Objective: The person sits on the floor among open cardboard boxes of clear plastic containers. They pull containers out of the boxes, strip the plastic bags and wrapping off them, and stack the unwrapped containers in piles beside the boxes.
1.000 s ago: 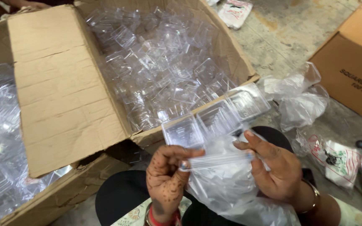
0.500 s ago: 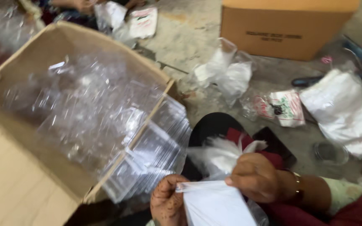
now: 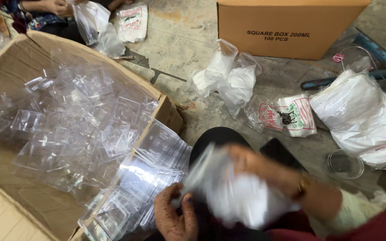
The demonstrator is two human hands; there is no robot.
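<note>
Over the person's lap, both hands work a thin clear plastic bag [image 3: 233,187]: the left hand [image 3: 175,216] has its fingers clenched on the bag's lower left edge, while the right hand [image 3: 264,167] is too motion-blurred to tell its grip. The bag looks light, limp and slippery, best pinched at its rim. A stack of clear plastic trays [image 3: 153,174] leans against the open cardboard box [image 3: 18,58] just beside it.

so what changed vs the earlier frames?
The right hand swept up over the clear plastic bag, now motion-blurred; earlier it pinched the bag's edge lower down. The left hand keeps its grip. Cardboard box of clear trays unchanged.
</note>
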